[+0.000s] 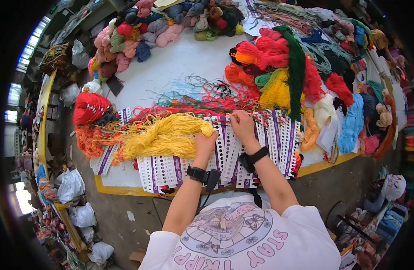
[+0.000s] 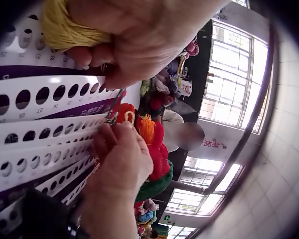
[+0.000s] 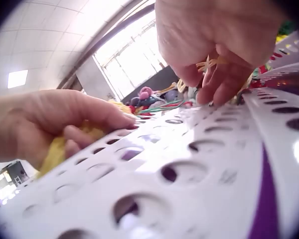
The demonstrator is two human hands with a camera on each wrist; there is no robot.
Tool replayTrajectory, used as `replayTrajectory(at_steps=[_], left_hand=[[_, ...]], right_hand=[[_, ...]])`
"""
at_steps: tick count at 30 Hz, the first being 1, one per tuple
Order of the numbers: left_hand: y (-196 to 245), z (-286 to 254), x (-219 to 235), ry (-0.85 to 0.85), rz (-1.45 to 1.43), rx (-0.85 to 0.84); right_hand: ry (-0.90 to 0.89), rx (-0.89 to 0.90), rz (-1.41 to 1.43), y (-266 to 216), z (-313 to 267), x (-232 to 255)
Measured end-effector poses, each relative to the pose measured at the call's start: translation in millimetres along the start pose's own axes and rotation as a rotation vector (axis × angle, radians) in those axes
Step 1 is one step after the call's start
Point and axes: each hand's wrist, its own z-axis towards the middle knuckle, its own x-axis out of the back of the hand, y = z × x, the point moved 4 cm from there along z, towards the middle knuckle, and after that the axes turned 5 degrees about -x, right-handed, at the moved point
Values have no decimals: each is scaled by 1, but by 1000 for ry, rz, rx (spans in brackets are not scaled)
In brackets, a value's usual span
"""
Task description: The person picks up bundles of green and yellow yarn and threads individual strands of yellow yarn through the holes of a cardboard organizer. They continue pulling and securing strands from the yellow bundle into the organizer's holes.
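Note:
A large skein of yellow thread (image 1: 166, 137) lies across the punched white-and-purple cards (image 1: 222, 148). My left hand (image 1: 206, 145) grips its right end, fingers curled round the bundled strands; the wrist view shows the yellow bundle (image 2: 65, 30) under that hand. Just to the right, my right hand (image 1: 243, 126) is at the top end of a card. Its fingertips pinch a small loop of pale yellow thread (image 2: 129, 117), with strands (image 3: 207, 64) also showing between the fingers. The exact point where the thread meets the card is hidden by the fingers.
Red and green threads (image 1: 184, 105) trail behind the cards. Red and orange skeins (image 1: 92, 110) lie at the left, and a heap of red, yellow and dark green skeins (image 1: 296, 67) at the right. More skeins (image 1: 148, 27) are piled at the back. A phone (image 1: 114, 85) lies back left.

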Motion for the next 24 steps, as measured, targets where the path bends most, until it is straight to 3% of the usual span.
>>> replayTrajectory(at_steps=[5,8,11,14,17,20,24], left_hand=[[3,-1,1,-41,-86,77],[12,-4,-3,-106,-326,257],[2,3,-4,-211,-250,245],[5,2,-7,-196,-306,238],[7,2,-8,-203,-315,251],[5,2,-9,-222,-344,232],[5,4,-10,-217,-307,216]], right_hand=[[-53,-18,68,-31,-36,-1],[-27,-28,115,-23,-43,-10],[-76,-22,148,-22,-44,-11],[-153,-34,172,-18,-40,-9],[-104,-126,260,-13,-43,-8],[-6,-110,240,-8,-47,-7],[-86,-30,200,-9,-47,-10]])
